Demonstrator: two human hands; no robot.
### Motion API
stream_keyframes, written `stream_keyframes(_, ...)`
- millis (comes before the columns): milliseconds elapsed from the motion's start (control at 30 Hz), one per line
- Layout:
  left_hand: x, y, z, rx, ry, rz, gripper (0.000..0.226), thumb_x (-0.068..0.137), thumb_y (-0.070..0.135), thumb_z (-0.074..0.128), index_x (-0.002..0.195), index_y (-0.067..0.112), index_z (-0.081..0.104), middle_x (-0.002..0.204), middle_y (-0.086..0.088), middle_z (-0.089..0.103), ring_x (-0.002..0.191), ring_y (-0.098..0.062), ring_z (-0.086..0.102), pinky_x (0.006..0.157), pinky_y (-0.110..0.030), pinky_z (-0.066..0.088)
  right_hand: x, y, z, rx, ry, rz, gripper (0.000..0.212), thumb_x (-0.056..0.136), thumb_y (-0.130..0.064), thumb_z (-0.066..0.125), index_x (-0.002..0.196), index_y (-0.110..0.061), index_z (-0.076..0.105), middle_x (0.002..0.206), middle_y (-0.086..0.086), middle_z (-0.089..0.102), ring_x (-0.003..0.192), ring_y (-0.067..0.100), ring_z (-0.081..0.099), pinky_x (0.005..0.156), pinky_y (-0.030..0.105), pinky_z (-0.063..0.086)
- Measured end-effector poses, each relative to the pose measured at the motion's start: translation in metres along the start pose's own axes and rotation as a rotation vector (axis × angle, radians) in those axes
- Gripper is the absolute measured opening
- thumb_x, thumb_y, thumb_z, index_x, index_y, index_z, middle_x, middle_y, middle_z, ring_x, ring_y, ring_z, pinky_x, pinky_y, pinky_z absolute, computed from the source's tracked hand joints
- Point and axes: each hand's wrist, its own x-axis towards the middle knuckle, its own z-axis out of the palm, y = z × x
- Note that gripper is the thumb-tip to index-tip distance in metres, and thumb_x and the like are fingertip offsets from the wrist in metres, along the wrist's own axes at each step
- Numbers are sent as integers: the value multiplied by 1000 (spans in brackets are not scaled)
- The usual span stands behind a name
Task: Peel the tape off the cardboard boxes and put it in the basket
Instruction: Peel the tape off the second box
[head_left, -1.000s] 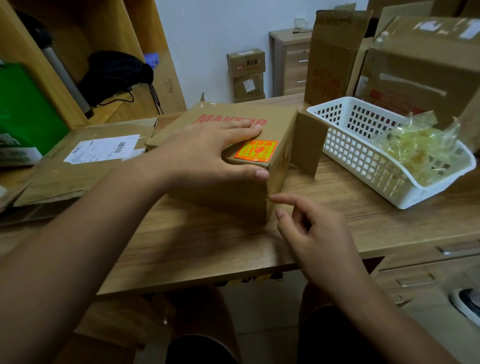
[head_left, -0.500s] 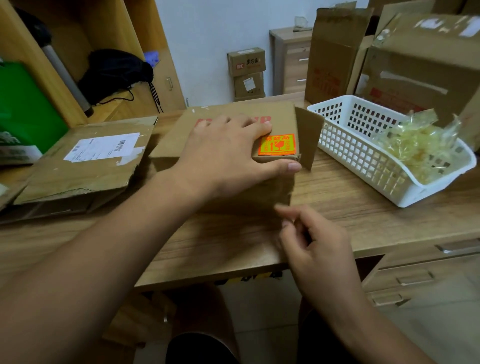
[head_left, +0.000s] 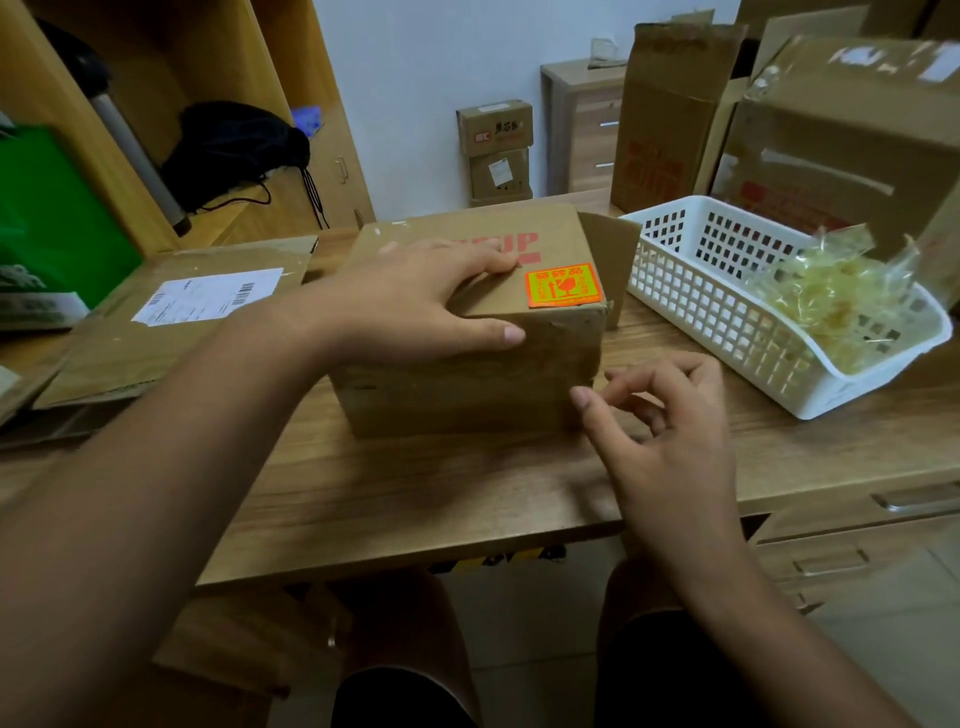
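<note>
Far L on bench (head_left: 415, 499): flattened cardboard (head_left: 130, 358) w/ shipping label (head_left: 208, 300). L hand (head_left: 415, 301) flat on top of cardboard box (head_left: 467, 387), fingers near straight & spread, thumb laid along front face, pressing down. Box at bench centre, orange sticker (head_left: 565, 285) on top by R front corner, side flap (head_left: 610, 260) standing open on R. R hand (head_left: 670, 447) at box's lower front R edge, fingers loosely curled, index tip touching the edge; nothing seen held. Tape on box itself too faint to tell. Just R of flap: white basket (head_left: 701, 301), w/ wad of peeled clear tape (head_left: 831, 301) heaped in its R end. Behind basket: big cardboard boxes (head_left: 852, 130).
</note>
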Motion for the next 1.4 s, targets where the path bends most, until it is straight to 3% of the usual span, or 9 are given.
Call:
stream_keyframes(133,-1,-3,2,-23,49,10,91,71,89,39,152,49,31,162,22,27,147,-13,30,120,-51,26,0,3,5,43,25,-76,18,88,-21,74,80,-27,59,112,-5,47,116,15,62,96,39,56)
stream_keyframes(267,0,1,7,-38,83,-7,92,70,90,37,152,49,33,162,18,32,144,-15,33,118,-50,28,-1,5,6,-65,119,-264,16,89,-16,72,82,-17,58,110,-1,50,110,15,59,96,30,51)
stream_keyframes(433,0,5,8,-9,107,-20,94,69,91,35,153,47,34,161,17,34,144,-15,35,115,-47,28,-1,5,9,-34,122,-292,18,89,-8,72,83,-16,57,110,1,54,111,19,63,91,34,54)
stream_keyframes(667,0,9,10,47,141,-13,93,72,89,31,153,45,35,162,22,29,146,-14,33,113,-48,26,-4,4,17,95,39,-290,25,89,9,67,82,-9,52,98,5,57,110,12,71,82,23,55)
stream_keyframes(867,5,11,14,104,168,-42,90,73,90,28,152,46,35,160,13,38,142,-18,38,108,-47,28,-25,-6,33,203,-167,-292,20,89,6,65,88,-9,52,96,3,54,101,13,73,79,30,59)
stream_keyframes(1000,7,15,15,101,233,-59,79,80,87,43,144,41,46,147,4,54,131,-24,50,100,-43,34,-29,-11,40,259,-209,-186,49,89,-2,65,124,-31,47,100,-8,51,93,17,73,81,27,59)
stream_keyframes(1067,8,14,16,67,275,-75,78,77,87,49,137,36,51,139,4,60,125,-24,55,95,-40,36,-23,-9,36,223,-208,-114,67,87,-6,71,138,-39,42,104,-5,49,89,18,71,78,24,58)
stream_keyframes(1167,8,10,15,38,267,-71,81,73,87,52,135,36,51,138,6,59,123,-22,55,91,-37,34,-13,-8,33,11,-221,-33,56,87,-20,80,134,-32,53,110,-11,45,88,10,66,73,13,54)
stream_keyframes(1400,-3,-14,-3,-102,-9,12,85,75,82,46,152,49,31,162,27,23,149,-6,24,123,-49,20,9,-14,36,-227,-172,-115,25,91,-17,74,116,-18,71,100,-15,42,81,-1,54,72,6,44)
